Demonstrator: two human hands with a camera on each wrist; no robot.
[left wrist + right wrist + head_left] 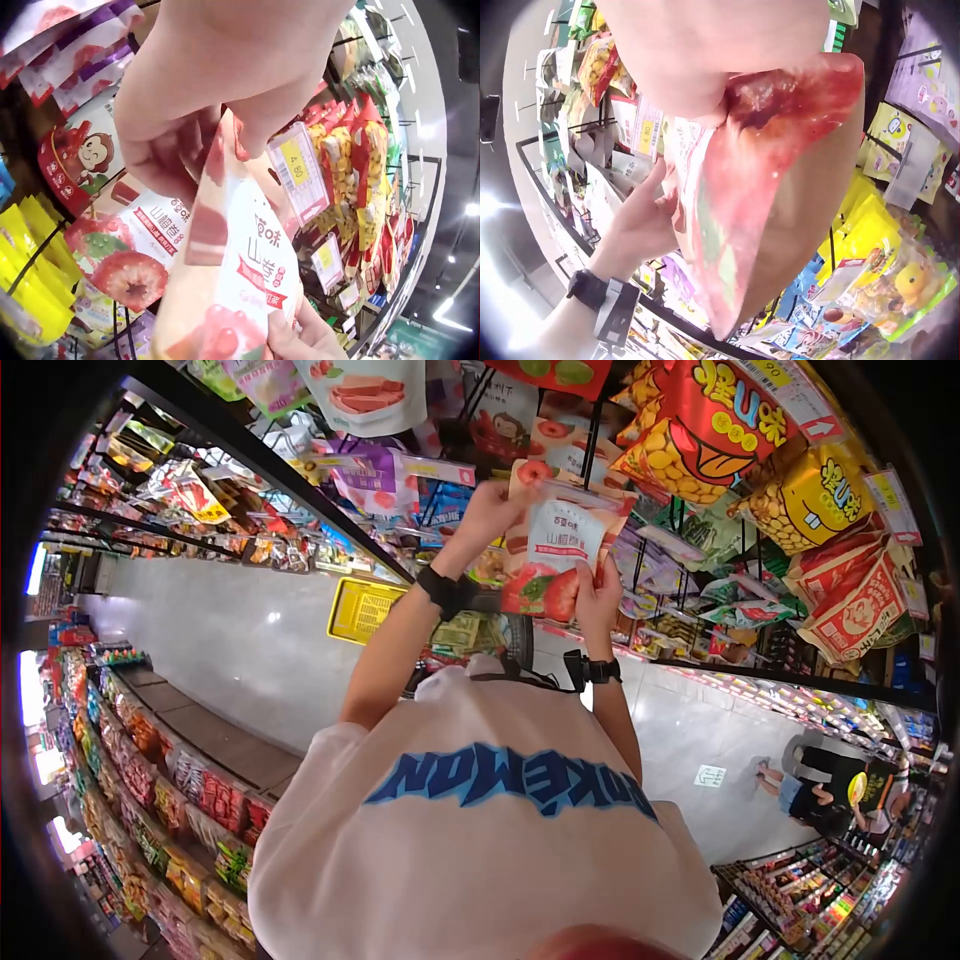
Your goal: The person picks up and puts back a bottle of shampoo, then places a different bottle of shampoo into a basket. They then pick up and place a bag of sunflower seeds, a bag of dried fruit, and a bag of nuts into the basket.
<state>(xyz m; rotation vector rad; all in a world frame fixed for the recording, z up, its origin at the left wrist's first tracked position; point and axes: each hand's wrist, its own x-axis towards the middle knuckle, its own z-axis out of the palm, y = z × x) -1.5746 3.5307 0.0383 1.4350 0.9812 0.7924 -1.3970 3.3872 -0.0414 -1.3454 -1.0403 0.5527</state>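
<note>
In the head view a red-and-white hawthorn snack bag (560, 540) is held up in front of the shelf, its printed front toward the head camera. My left hand (488, 518) grips its upper left edge with curled fingers. Lower down on the right side, my right hand (598, 598) pinches the bag, thumb on the front. The left wrist view shows the bag (232, 262) tilted, with a matching hawthorn bag (131, 247) hanging just behind it. Seen from the right wrist, the bag's red lower part (780, 127) sits under my fingers.
Snack bags hang on hooks all around, including red bags of yellow snacks (700, 435) at upper right. Price tags (300, 169) stick out from the hooks. A yellow basket (360, 610) is at lower left of the bag. Other people (830, 785) are in the aisle at right.
</note>
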